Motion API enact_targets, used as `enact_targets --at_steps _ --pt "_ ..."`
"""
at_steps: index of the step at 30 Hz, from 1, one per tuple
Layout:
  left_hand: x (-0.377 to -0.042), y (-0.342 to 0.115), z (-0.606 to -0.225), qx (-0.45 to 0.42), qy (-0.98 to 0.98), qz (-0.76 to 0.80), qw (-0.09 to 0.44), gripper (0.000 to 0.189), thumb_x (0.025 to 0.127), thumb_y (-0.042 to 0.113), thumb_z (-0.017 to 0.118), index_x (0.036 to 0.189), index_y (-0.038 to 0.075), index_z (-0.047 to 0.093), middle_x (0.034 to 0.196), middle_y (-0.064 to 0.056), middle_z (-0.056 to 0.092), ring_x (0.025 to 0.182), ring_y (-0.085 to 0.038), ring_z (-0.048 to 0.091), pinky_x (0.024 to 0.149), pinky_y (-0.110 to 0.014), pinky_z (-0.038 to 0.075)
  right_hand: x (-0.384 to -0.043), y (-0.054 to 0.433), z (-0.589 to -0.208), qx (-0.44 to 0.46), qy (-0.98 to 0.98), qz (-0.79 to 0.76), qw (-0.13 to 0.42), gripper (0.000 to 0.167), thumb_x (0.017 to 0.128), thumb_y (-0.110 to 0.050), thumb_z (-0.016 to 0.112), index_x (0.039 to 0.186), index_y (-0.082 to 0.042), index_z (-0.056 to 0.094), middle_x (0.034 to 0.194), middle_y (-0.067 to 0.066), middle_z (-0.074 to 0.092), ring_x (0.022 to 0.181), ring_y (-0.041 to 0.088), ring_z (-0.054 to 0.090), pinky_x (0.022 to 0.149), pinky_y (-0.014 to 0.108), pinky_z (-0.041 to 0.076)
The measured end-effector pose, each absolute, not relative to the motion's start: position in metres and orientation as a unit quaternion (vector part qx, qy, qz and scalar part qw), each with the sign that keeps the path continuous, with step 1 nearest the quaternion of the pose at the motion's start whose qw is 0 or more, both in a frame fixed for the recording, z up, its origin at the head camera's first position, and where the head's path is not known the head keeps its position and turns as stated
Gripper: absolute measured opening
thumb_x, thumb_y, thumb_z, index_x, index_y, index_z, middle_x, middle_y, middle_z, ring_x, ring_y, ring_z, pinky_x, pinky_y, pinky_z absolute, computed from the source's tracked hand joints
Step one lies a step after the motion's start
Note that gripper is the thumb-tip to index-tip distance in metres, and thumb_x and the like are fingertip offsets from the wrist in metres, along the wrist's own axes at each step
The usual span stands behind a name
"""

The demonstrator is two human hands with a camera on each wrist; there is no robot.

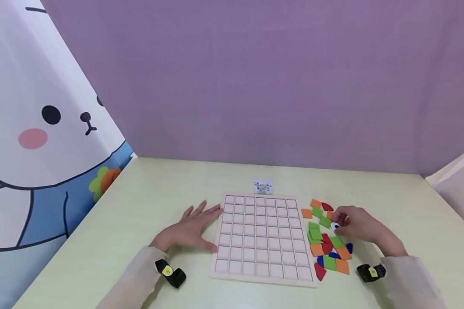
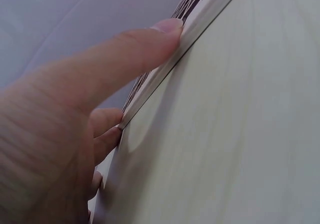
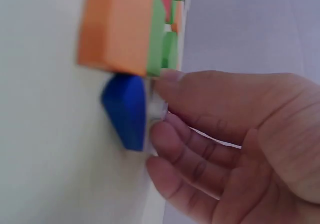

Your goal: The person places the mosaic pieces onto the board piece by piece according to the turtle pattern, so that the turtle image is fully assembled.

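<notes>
A pale wooden board (image 1: 264,282) with a grid of square cells lies flat on the table. My left hand (image 1: 191,228) has its fingers spread, with thumb and fingertips touching the board's left edge; in the left wrist view the thumb (image 2: 125,52) lies against the rim. Right of the board, my right hand (image 1: 357,223) pinches a small white round piece with a dark spot (image 1: 334,226) between thumb and fingers. Most of that piece is hidden by the fingers in the right wrist view. Close by that hand are a blue piece (image 3: 127,112) and an orange block (image 3: 120,27).
Several green, orange, red and blue pieces lie loosely beside the board, among them a green square (image 1: 330,262) and a red piece (image 1: 320,271). A small printed card (image 1: 263,187) sits behind the board's far edge. A purple backdrop (image 1: 274,86) rises behind the table.
</notes>
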State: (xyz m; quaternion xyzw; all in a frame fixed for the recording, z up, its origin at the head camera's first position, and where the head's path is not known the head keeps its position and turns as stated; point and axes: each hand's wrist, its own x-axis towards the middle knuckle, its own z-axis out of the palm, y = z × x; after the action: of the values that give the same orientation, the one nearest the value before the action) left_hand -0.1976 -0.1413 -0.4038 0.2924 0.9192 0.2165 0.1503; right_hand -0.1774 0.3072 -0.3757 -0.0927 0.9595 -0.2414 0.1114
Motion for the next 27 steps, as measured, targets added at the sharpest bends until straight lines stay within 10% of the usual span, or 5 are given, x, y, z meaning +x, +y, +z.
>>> enact_targets --at_steps 27 --pt "-0.196 -0.142 -0.405 0.291 0.921 0.212 0.149 0.102 0.072 0.059 0.073 0.153 0.024 0.022 0.161 0.003 0.016 0.148 -0.034 -0.005 0.115 -0.061 -0.002 -0.176 0.282 -0.373 -0.192 0.928 -0.308 0.083 0.015 0.084 -0.008 0.069 0.092 -0.009 0.056 0.088 0.001 0.059 0.079 0.013 0.054 0.065 0.020 0.050"
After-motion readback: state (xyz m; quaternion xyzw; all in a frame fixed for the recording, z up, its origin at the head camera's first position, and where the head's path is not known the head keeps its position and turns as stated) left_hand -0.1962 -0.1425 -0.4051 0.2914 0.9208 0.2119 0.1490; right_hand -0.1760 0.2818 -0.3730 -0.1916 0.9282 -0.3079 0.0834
